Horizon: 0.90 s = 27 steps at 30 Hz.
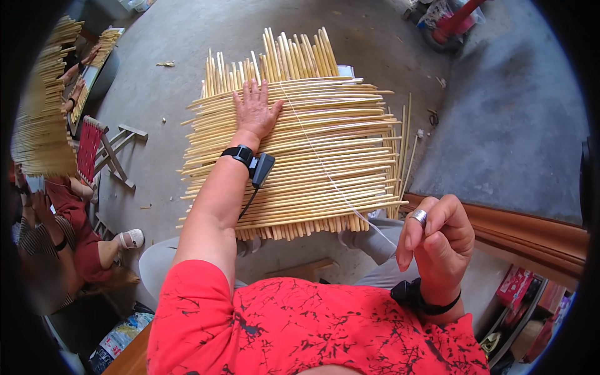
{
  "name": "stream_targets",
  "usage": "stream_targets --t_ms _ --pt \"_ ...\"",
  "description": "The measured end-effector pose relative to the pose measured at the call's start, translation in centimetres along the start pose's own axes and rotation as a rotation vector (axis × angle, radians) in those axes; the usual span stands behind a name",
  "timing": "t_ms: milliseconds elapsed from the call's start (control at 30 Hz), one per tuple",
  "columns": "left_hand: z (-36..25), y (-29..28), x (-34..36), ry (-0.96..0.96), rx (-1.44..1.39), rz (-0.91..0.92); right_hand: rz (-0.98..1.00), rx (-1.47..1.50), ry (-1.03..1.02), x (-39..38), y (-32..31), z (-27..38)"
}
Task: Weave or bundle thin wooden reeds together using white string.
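Observation:
A mat of pale yellow stalks (312,150) lies before me, its upper layer running crosswise over stalks (300,56) whose ends stick out at the far and near edges. My left hand (255,114) presses flat on the far part of the upper layer, fingers spread. From near that hand a white thread (325,170) stretches diagonally across the mat toward my right hand (440,240). This hand is raised at the near right, fingers pinched together around the thread's end. A silver thimble ring (419,216) sits on one finger. Any needle in the pinch cannot be made out.
Loose long stalks (407,147) lie along the mat's right side. A wooden ledge (531,237) runs at the right. On the left stand a folding stool with red seat (92,147) and other people beside more stalk mats (40,125).

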<state>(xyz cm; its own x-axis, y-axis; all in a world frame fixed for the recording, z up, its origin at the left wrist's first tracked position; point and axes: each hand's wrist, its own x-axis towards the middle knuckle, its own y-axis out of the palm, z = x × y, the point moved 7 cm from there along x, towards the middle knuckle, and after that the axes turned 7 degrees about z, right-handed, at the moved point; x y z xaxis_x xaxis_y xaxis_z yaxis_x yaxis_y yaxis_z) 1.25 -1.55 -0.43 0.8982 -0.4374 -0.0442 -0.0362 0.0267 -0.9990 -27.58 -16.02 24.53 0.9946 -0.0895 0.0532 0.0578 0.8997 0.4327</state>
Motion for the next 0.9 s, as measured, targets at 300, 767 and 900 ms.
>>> stream_targets --t_ms 300,767,900 --pt "-0.1 0.0 -0.3 0.046 -0.048 -0.168 -0.048 -0.207 -0.082 0.8 -1.5 0.4" --pt "-2.0 -3.1 -3.8 0.304 -0.166 -0.270 -0.196 0.151 -0.167 0.5 -7.2 -0.1" --pt "-4.3 -4.2 -11.7 0.296 -0.093 -0.238 -0.160 0.140 -0.176 1.4 -7.5 -0.7"
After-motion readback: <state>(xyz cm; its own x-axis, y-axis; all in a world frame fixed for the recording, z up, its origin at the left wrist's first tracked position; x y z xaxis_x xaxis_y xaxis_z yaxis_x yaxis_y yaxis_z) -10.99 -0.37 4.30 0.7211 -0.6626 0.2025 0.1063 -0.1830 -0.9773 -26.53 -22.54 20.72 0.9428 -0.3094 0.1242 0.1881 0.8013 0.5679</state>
